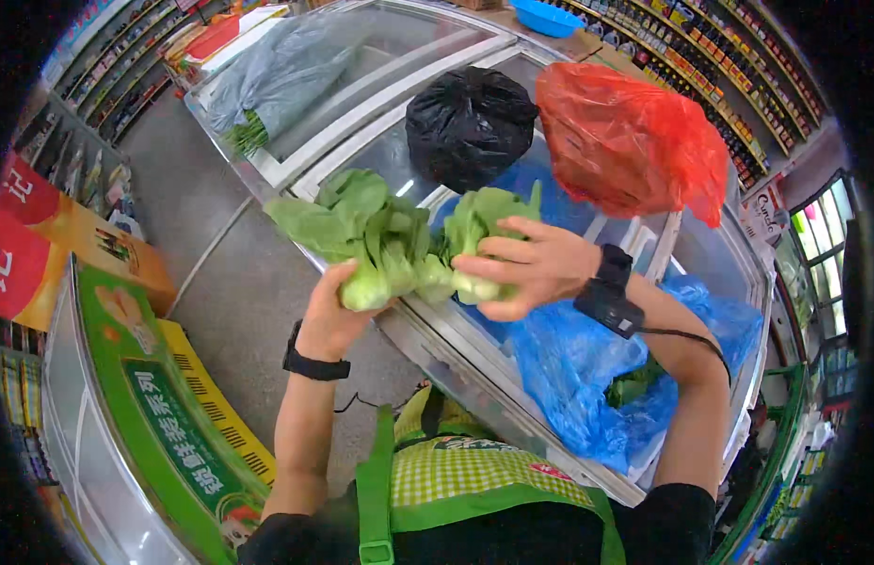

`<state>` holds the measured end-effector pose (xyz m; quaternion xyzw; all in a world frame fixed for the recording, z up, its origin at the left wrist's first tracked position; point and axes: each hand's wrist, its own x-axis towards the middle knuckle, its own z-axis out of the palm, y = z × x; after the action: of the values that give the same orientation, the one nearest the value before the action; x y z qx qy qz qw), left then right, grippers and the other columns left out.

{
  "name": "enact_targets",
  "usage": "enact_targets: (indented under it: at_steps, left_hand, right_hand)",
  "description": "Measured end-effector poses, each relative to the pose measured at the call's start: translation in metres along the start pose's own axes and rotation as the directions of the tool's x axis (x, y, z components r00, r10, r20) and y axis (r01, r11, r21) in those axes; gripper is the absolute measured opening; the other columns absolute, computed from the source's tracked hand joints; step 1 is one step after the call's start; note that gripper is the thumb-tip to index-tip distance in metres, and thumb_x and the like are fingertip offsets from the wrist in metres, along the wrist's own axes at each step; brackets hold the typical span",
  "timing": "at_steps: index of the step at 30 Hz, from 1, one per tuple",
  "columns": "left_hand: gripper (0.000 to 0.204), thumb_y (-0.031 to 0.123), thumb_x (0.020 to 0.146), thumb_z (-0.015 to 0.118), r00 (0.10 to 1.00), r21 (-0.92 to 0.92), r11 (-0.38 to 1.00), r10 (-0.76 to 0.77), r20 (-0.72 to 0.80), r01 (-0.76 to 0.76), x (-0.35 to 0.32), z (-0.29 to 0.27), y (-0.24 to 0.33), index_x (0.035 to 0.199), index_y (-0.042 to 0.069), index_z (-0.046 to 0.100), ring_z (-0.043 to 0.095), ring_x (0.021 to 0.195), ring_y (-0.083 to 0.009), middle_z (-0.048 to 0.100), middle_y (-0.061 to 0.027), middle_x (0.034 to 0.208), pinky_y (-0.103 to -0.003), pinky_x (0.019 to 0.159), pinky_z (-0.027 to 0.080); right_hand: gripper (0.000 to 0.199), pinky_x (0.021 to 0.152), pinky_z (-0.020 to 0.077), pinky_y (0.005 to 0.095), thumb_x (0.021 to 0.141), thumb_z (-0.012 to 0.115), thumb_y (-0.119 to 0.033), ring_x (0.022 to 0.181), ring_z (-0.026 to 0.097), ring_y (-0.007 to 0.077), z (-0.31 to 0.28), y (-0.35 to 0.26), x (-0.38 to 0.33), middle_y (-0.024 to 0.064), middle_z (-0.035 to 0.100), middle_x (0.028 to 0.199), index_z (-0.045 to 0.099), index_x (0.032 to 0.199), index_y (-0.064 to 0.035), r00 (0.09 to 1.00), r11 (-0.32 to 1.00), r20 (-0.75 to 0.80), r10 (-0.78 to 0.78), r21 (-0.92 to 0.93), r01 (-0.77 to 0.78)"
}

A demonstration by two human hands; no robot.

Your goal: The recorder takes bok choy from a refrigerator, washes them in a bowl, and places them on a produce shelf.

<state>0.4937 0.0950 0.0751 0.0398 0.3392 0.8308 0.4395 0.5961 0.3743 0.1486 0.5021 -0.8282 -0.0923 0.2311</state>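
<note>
Several heads of bok choy [380, 240], with green leaves and pale bases, are held up over the near edge of a glass-topped chest freezer [456, 330]. My left hand [331, 306] is closed around the bases of the left ones. Fingers of my right hand [526, 268] wrap over another bok choy [479, 231] just beside them. Below my right forearm lies an open blue plastic bag [578, 377], with dark green leaves [634, 381] showing inside it.
On the freezer sit a knotted black bag [470, 127], a red bag [630, 137] and a grey bag [286, 75] with green stalks at its mouth. A blue basin [548, 17] stands beyond. Another freezer with a green panel [164, 405] is at left; stocked shelves [710, 66] line the back right.
</note>
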Motion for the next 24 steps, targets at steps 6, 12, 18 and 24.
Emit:
enact_targets:
  at_steps: [6, 12, 18, 24]
  left_hand:
    - [0.046, 0.033, 0.088, 0.051, 0.993, 0.158, 0.981, -0.106, -0.06, 0.115, 0.013, -0.006, 0.005, 0.126, 0.007, 0.048, 0.055, 0.108, -0.0239, 0.056, -0.0083, 0.123, -0.042, 0.092, 0.044]
    - [0.038, 0.001, 0.082, 0.06, 0.938, 0.852, 0.401, 0.223, 0.266, -0.337, 0.014, 0.01, 0.016, 0.118, 0.004, 0.049, 0.055, 0.109, -0.0196, 0.056, -0.0077, 0.121, -0.036, 0.094, 0.044]
    - [0.032, 0.03, 0.093, 0.048, 0.955, 0.141, 0.951, -0.252, -0.155, 0.273, 0.023, 0.027, 0.019, 0.119, 0.01, 0.053, 0.057, 0.107, -0.0212, 0.059, -0.0059, 0.117, -0.038, 0.092, 0.044]
    - [0.034, 0.034, 0.091, 0.051, 0.963, 0.352, 0.901, -0.2, -0.183, 0.254, 0.021, 0.044, 0.015, 0.121, 0.017, 0.052, 0.054, 0.109, -0.0201, 0.059, -0.0028, 0.118, -0.04, 0.086, 0.044]
  right_hand:
    - [0.03, 0.094, 0.0429, 0.0428, 0.08, 0.053, -0.023, 0.115, 0.048, 0.0273, 0.063, 0.016, 0.018, 0.0066, 0.043, 0.136, 0.048, 0.109, -0.0286, 0.998, 0.987, -0.02, -0.062, 0.15, 0.065]
    - [0.047, 0.085, 0.0453, 0.0426, 0.079, 0.051, -0.016, 0.108, 0.051, 0.0245, 0.049, -0.008, 0.007, 0.005, 0.045, 0.132, 0.046, 0.121, -0.0344, 0.98, 0.982, 0.086, 0.182, 0.033, -0.185]
    - [0.052, 0.078, 0.048, 0.0379, 0.074, 0.054, -0.007, 0.097, 0.052, 0.0279, 0.042, -0.049, 0.003, 0.0132, 0.052, 0.105, 0.048, 0.125, -0.0134, 0.566, 0.551, 0.216, 0.795, 0.133, -0.824]
    - [0.057, 0.089, 0.0434, 0.0389, 0.072, 0.05, 0.001, 0.102, 0.051, 0.0348, 0.064, -0.058, 0.014, 0.0182, 0.052, 0.117, 0.041, 0.127, 0.0032, 0.518, 0.45, 0.154, 0.842, 0.331, -0.83]
